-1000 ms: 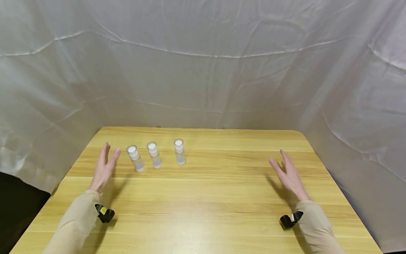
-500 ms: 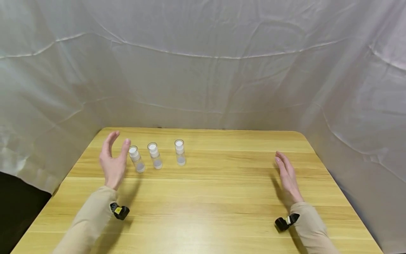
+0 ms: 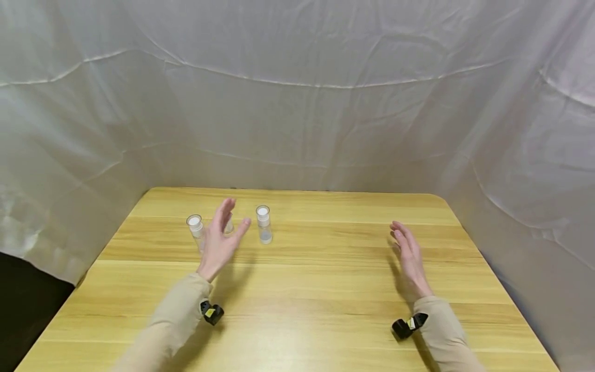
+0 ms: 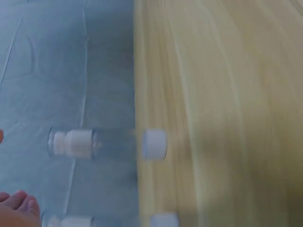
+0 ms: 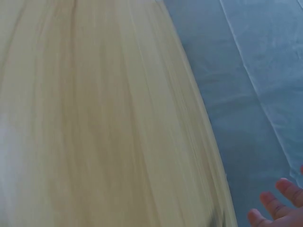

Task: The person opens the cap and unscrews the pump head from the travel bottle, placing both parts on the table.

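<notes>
Three clear bottles with white tops and white bases stand upright in a loose row. In the head view, my left hand (image 3: 220,243) hovers before the middle bottle (image 3: 229,226) and hides most of it; thumb and fingers are spread apart, holding nothing. The left bottle (image 3: 194,224) is partly covered by that hand, while the right bottle (image 3: 264,224) shows whole, just beyond the thumb. The left wrist view has one bottle (image 4: 79,144) in full and part of another at the bottom edge. Over the table's right side, my right hand (image 3: 409,258) is held with extended fingers, touching nothing.
The wooden table (image 3: 316,289) has rounded far corners. A grey-white cloth (image 3: 297,113) hangs behind it and along both sides. Each sleeve carries a small black camera, the left (image 3: 212,313) and the right (image 3: 409,326). A dark area lies beyond the left edge.
My left hand has moved right, from left of the bottles to in front of the middle one. My right hand has shifted slightly left, its fingers closer together. The bottles have stayed put.
</notes>
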A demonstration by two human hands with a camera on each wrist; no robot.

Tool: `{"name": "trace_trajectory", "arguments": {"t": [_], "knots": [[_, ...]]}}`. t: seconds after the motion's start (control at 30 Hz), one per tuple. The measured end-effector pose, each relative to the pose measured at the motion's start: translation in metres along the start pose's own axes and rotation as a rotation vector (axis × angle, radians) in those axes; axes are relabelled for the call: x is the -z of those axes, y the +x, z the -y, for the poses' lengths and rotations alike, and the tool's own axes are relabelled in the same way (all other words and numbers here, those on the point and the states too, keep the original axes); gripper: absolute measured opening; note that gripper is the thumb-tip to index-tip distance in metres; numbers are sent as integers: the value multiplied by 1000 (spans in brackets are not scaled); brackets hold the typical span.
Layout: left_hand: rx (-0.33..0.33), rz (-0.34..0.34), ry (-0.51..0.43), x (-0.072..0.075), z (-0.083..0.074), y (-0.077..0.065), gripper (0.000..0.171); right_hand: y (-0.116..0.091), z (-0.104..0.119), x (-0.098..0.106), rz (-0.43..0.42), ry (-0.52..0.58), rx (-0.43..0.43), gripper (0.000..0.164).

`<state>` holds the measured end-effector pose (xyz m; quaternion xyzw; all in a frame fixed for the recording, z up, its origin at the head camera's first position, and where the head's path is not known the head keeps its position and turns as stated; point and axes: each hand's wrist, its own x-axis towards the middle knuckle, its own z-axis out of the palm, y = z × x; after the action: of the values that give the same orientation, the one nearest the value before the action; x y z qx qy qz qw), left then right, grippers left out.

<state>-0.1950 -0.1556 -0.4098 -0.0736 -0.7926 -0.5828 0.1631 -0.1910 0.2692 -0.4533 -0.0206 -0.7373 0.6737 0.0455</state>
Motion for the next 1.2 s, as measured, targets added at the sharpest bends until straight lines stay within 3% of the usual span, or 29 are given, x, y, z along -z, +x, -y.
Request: {"name": "trace_trajectory", "arguments": {"t": [0.17, 0.5, 0.9, 1.2], "knots": [[42, 85, -9, -19, 7, 1, 81, -1, -1, -11, -23, 23, 30, 63], [187, 200, -12, -40, 27, 4, 89, -1, -3, -27, -9, 57, 207, 54], [370, 205, -54, -51, 47, 10, 89, -2, -5, -38, 28, 74, 215, 51], [373, 170, -108, -59, 55, 14, 76, -3, -6, -39, 56, 73, 233, 52]]}}
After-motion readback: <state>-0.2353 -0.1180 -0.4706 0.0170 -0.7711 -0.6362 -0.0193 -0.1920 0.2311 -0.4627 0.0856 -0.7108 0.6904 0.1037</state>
